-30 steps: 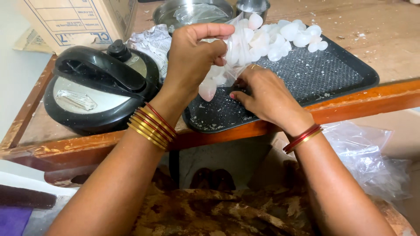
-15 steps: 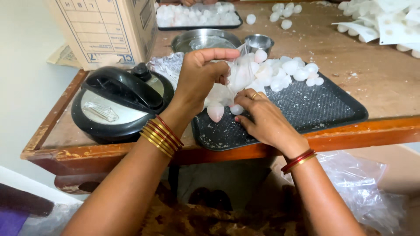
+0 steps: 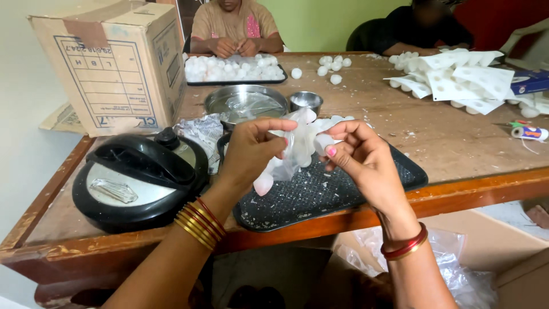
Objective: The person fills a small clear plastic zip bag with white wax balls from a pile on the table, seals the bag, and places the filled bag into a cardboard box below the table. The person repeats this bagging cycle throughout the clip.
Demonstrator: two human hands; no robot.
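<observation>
My left hand (image 3: 251, 150) pinches a small clear plastic bag (image 3: 291, 151) that holds white round pieces; one white piece (image 3: 263, 184) hangs at its lower end. My right hand (image 3: 366, 160) is raised beside it, with a white ball (image 3: 323, 141) between thumb and fingertips, touching the bag. Both hands hover above a black textured tray (image 3: 320, 197) at the near table edge. More white balls lie on the tray behind the bag, mostly hidden by my hands.
A black round cooker (image 3: 134, 183) sits left of the tray, with a cardboard box (image 3: 114, 68) behind it. A steel bowl (image 3: 246, 103) and small steel cup (image 3: 305, 101) stand mid-table. Two other people sit opposite by another tray of balls (image 3: 234, 68) and white moulded sheets (image 3: 463, 80).
Both hands rose off the tray with the bag. My right hand left the tray surface and now holds a white ball at the bag. The view tilted up, showing the far side.
</observation>
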